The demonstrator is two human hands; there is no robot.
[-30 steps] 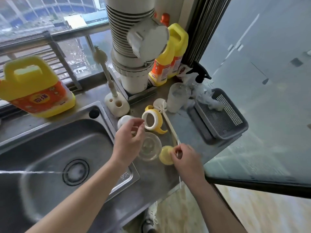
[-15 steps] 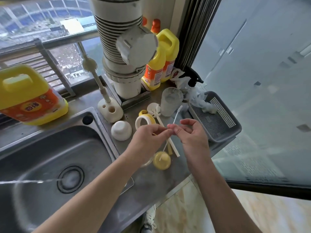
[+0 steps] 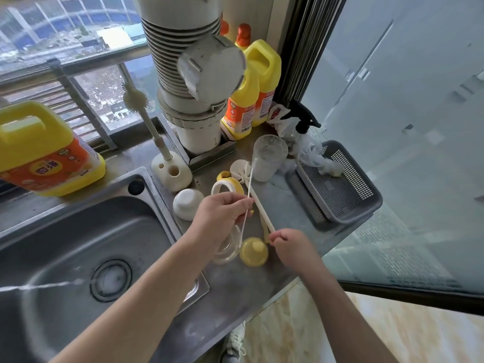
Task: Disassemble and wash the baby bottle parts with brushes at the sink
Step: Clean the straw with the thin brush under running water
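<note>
My left hand (image 3: 220, 216) pinches a thin white straw brush (image 3: 250, 179), which slants up toward the frosted bottle body (image 3: 268, 161). Lower on the counter, my right hand (image 3: 288, 244) pinches the near end of a thicker cream stick (image 3: 258, 203) that lies flat. A yellow nipple (image 3: 254, 251) sits between my hands, beside a clear dome lid (image 3: 226, 251). A white cap (image 3: 187, 204) and the yellow-handled collar ring (image 3: 226, 186) lie behind my left hand. A bottle brush (image 3: 135, 98) stands upright in its cream holder (image 3: 171, 171).
The steel sink (image 3: 78, 231) lies at left, with a thin water stream (image 3: 39, 285) crossing it. A big yellow detergent jug (image 3: 39, 150) stands behind it. A white pipe (image 3: 188, 61), yellow bottles (image 3: 251, 100) and a grey basket (image 3: 337, 187) crowd the counter. The counter edge is just right of my right hand.
Both hands pinched the thin brush together half a second ago. Now only my left hand holds it, and my right hand has dropped to the cream stick on the counter.
</note>
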